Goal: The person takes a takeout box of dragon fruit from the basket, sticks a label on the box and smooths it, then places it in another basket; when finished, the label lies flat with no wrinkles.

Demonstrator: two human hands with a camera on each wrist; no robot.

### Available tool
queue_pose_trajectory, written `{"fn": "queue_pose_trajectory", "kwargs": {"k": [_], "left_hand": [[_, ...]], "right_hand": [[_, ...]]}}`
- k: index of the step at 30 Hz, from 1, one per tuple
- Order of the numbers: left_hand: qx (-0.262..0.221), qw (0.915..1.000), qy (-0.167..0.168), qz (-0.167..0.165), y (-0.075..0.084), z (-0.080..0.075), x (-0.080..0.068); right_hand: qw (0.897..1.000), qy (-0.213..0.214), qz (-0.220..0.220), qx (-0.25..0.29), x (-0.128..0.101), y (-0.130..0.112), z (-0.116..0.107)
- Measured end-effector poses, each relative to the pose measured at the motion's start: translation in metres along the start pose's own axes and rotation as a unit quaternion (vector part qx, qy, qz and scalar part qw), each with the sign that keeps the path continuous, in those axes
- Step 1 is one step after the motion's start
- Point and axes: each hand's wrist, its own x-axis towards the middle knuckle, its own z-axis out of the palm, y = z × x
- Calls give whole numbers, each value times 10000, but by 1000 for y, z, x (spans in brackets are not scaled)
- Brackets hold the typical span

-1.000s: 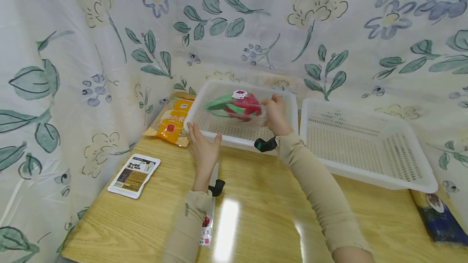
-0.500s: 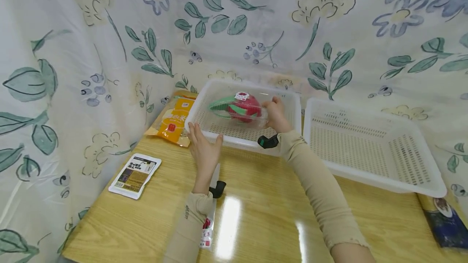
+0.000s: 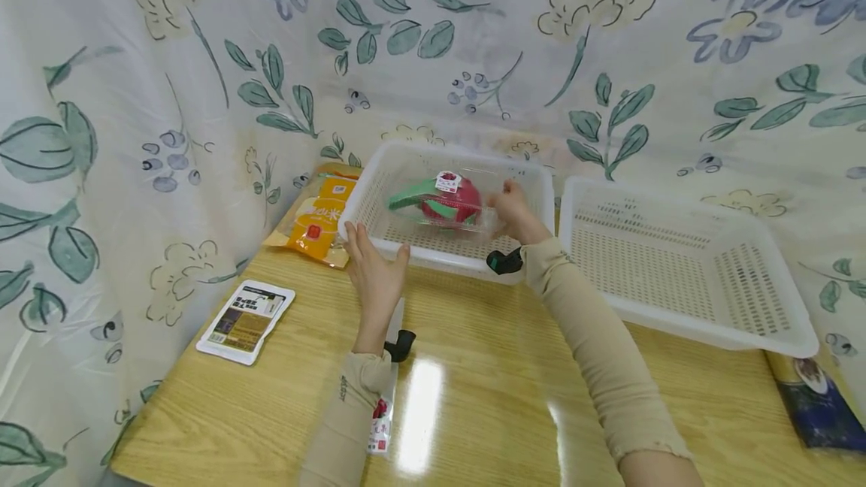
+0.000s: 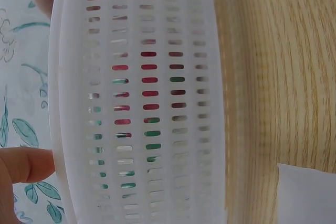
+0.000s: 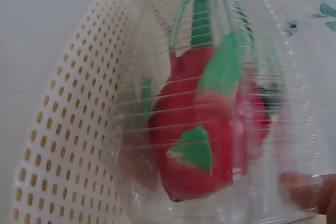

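Over the left white basket [image 3: 379,205] the right hand [image 3: 516,210] holds a clear plastic box [image 3: 446,205] by its right end, fingers curled around the edge; in the right wrist view a fingertip [image 5: 310,192] shows through the plastic at the lower right. Inside the box sits a red fruit with green scales [image 5: 210,129], and a small label [image 3: 447,182] is stuck on the lid. The box is within the basket's walls; whether it touches the bottom I cannot tell.

At the basket's near left corner the left hand [image 3: 374,276] presses against the outer wall, fingers straight and spread, thumb out along the rim. The left wrist view shows a fingertip [image 4: 29,163] at the rim and red and green glimpsed through the slots.

Both baskets stand on a wooden surface [image 3: 473,397]; the second, empty white basket [image 3: 676,261] is just beside the first, to its right. An orange packet [image 3: 316,220] lies touching the left basket's left side, a flat white packet [image 3: 246,321] lies near the left edge, and a dark blue packet [image 3: 815,404] sits at the right edge. A flowered sheet [image 3: 169,96] hangs behind and to the left as a backdrop.
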Motion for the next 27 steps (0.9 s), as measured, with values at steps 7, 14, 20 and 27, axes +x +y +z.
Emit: {"fn": "queue_pose_trajectory", "kwargs": {"k": [7,14,20,27], "left_hand": [[28,10000,10,49,3,-3,0],[-26,10000,62,67,2,-4,-1],[-250,9997,28,-30,2,-4,-4],[-242,9997,-51,-77,4,-5,-5]], "right_hand": [[9962,-240,83,-832,-6,0,-4],[9872,-280,213,-1554,-13,-1,-4],[9792,-220,374,-1980,-16,-1,-6],[9692,-179,312,-2437,-19,-3,-7]]}}
